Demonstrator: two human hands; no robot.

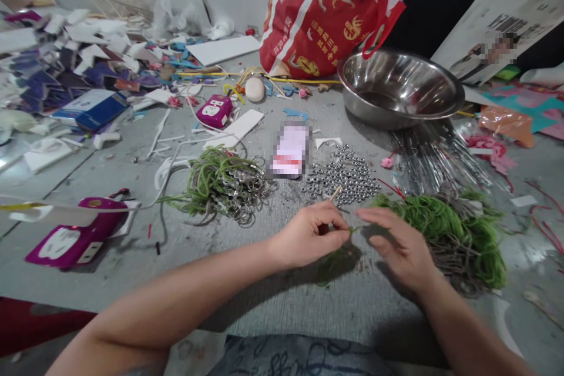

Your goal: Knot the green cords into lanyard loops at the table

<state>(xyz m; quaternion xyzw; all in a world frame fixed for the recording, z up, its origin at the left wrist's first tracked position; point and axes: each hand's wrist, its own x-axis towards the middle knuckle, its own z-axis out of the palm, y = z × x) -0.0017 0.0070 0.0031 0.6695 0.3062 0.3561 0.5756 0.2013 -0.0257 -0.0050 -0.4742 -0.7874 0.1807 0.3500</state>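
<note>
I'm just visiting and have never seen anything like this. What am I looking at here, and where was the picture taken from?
There's no machine at work here, just a person's two bare hands. The single picture comes from a camera worn on the head, looking forward and down, so the forearms enter from below.

The left hand pinches a thin green strand. The right hand is close by, its thumb and forefinger apart.

On the gray table, just beyond the hands, lie many small shiny beads and a phone. A bundle of looped cords lies to the left, a green and gray heap to the right. Farther back are a metal bowl and a red bag.
</note>
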